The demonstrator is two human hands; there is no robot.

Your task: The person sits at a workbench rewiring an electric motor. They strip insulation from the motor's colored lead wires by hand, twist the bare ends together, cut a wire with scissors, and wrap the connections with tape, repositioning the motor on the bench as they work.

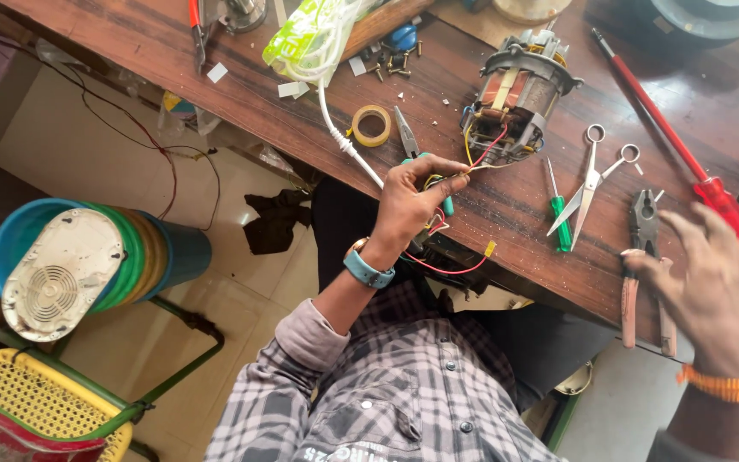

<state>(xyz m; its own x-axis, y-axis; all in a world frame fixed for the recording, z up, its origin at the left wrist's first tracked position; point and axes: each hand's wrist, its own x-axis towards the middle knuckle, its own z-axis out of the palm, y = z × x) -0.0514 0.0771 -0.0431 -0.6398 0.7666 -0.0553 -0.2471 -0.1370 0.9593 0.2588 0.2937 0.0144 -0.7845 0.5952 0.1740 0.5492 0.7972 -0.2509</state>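
My left hand (412, 204), with a blue watch at the wrist, pinches a bunch of thin red and yellow wires (434, 224) at the table's near edge. The wires run up to a bare electric motor (519, 94) standing on the wooden table (489, 197). My right hand (710, 282), an orange band at its wrist, hovers with fingers spread just over pink-handled pliers (641, 265) and holds nothing. Teal-handled long-nose pliers (407, 135) lie partly under my left hand.
Scissors (592, 181), a green screwdriver (559, 210) and a long red screwdriver (677, 145) lie between my hands. A tape roll (372, 125), white cable (342, 137) and loose screws (395, 67) sit further back. Stacked coloured tubs (143, 257) and a yellow chair (36, 402) stand on the left.
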